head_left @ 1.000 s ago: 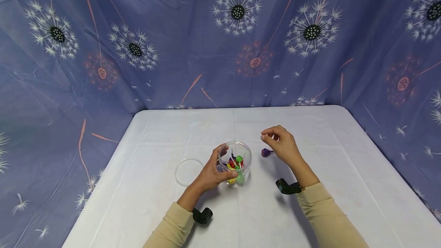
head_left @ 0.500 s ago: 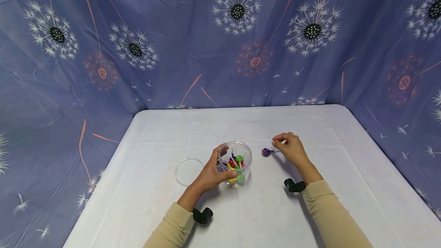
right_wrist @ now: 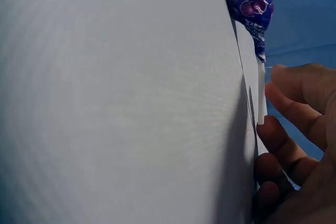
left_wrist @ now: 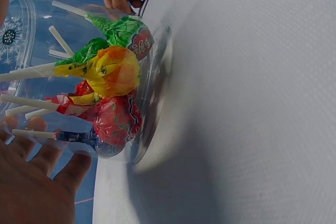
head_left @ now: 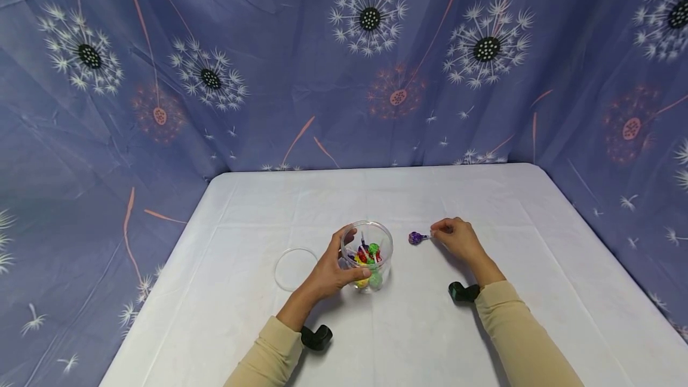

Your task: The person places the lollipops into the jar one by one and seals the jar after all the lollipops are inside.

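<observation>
My left hand (head_left: 325, 273) grips a clear plastic jar (head_left: 383, 233), thumb on the near side and fingers round the far side. Through the wall in the left wrist view show wrapped lollipops: a yellow-orange one (left_wrist: 116, 72), a red one (left_wrist: 115, 121), a green one (left_wrist: 123, 32) and others, with white sticks. Right of the jar, a purple-wrapped lollipop (head_left: 415, 237) lies on the table, its stick pointing right. My right hand (head_left: 459, 240) is at the stick's end, thumb and fingers bent close beside it; in the right wrist view the stick (right_wrist: 261, 93) is not visibly pinched.
A clear ring-like lid (head_left: 279, 261) lies flat on the white-covered table (head_left: 258, 208), left of the jar. A blue curtain (head_left: 301, 76) with dandelion print hangs behind and along the sides. Each wrist carries a black camera (head_left: 317, 337).
My right hand has moved right and down, from above the purple lollipop to the end of its stick. The left hand and jar have stayed in place.
</observation>
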Tool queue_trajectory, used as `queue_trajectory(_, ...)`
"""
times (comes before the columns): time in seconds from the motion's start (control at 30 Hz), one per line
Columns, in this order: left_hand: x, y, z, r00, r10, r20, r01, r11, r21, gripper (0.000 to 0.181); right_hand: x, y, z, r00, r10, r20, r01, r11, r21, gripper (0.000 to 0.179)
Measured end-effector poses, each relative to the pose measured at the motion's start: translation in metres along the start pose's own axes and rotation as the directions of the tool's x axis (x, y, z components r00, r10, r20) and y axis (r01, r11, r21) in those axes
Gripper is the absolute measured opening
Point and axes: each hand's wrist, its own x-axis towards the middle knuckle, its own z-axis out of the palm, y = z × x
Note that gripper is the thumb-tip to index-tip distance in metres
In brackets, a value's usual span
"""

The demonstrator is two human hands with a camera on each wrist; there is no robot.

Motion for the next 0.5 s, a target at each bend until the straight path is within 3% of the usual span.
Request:
queue_trajectory(0.23, 0.011, -0.030, 0.005, 0.999, -0.005, -0.039, 0.005, 1.000, 0.012, 0.091, 0.000, 0.005, 0.001, 0.999, -0.017, 0.033, 0.017, 1.000, 0.009, 0.016)
queue_trajectory(0.5, 0.012, -0.035, 0.006, 0.999, 0.012, -0.050, -0.012, 1.000, 0.011, 0.091, -0.002, 0.008, 0.004, 0.999, -0.033, 0.035, 0.033, 0.999, -0.006, 0.013)
